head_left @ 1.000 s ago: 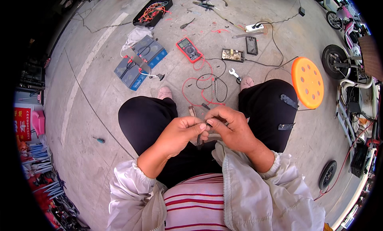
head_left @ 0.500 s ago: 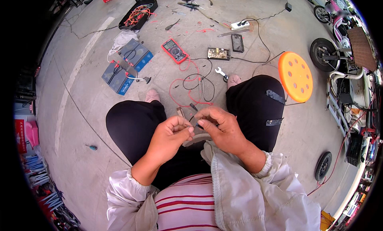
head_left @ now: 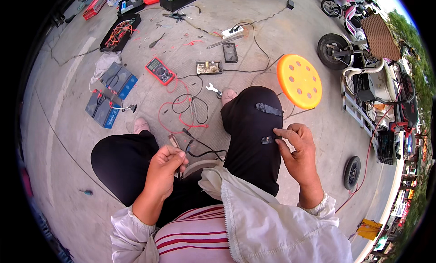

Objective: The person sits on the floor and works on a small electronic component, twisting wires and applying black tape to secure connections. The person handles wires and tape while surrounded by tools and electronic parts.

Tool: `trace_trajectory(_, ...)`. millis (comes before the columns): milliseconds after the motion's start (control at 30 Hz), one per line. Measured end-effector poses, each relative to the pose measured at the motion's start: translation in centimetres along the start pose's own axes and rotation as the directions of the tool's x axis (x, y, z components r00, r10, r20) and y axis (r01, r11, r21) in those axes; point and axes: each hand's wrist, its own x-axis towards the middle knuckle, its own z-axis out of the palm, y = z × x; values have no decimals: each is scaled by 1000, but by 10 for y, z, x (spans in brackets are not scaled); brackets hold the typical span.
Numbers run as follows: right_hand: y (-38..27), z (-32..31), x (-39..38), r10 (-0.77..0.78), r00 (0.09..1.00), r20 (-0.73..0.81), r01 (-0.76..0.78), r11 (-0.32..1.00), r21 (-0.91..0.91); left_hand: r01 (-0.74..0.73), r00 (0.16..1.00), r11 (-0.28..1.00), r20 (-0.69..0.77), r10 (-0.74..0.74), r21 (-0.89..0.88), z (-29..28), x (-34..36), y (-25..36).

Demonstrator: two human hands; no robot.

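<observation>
My left hand (head_left: 164, 166) is closed in a pinch above my lap. It holds a thin black cable (head_left: 209, 153), which loops out in front of my knees; the exact end between the fingertips is hidden. A small brownish piece (head_left: 173, 139) shows just beyond those fingers. My right hand (head_left: 297, 149) is at my right thigh, thumb and forefinger at the edge of a short strip of black tape (head_left: 267, 140) stuck on the dark trousers. A longer tape strip (head_left: 269, 109) lies higher on the same leg.
Ahead on the concrete lie a red multimeter (head_left: 160, 71) with leads, an open circuit board (head_left: 209, 67), a wrench (head_left: 212, 87) and a power strip (head_left: 232, 32). Blue batteries (head_left: 103, 109) stand left. An orange round stool (head_left: 299, 81) and a loose wheel (head_left: 351, 172) are right.
My right hand has left the cable and moved right to the lower tape strip on my thigh. My left hand still pinches the cable. The view has shifted rightward.
</observation>
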Motion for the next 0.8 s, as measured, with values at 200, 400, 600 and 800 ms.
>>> trace_trajectory(200, 1, 3, 1, -100, 994, 39, 104, 986, -127, 27, 1000, 1000, -16, -27, 1, 6, -3, 2)
trace_trajectory(400, -27, 9, 4, -30, 996, 83, 3, 953, 304, 2, 1000, 994, -15, -3, -112, 4, -2, -1)
trace_trajectory(600, -74, 97, -7, 2, 779, 627, -604, 276, 748, -14, 1000, 979, -26, 9, -202, 7, 6, 4)
trace_trajectory(800, -84, 143, -7, 16, 714, 700, -697, 100, 710, 51, 998, 983, -18, -55, -175, 2, -6, 16)
